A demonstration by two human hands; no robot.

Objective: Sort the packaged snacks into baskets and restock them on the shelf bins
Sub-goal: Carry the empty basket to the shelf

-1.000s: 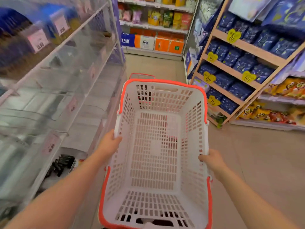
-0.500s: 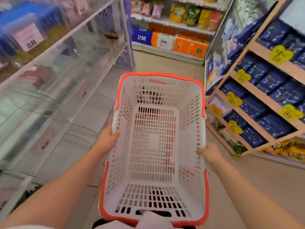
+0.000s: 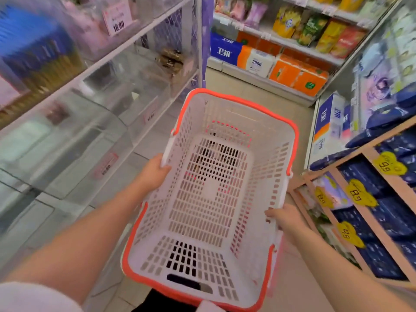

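basket (image 3: 211, 190) empty, held mid-aisle, long axis 6-to-12. left hand (image 3: 153, 174) grips rim at 9, right hand (image 3: 284, 218) grips rim at 4 (fingers curled over edge). shelf bins (image 3: 108, 113) at 10, left hand nearer.

I'm standing in a shop aisle, some kind of small supermarket. Clear plastic shelf bins (image 3: 126, 86) run along my left with pink price tags (image 3: 117, 18) stuck on them. Wooden shelves (image 3: 369, 212) on my right are packed with dark blue packs and yellow price stickers (image 3: 360, 194). Ahead there's a shelf of snack bags (image 3: 315, 30) with tissue packs (image 3: 256, 60) under it, plus a shopping basket (image 3: 225, 113).
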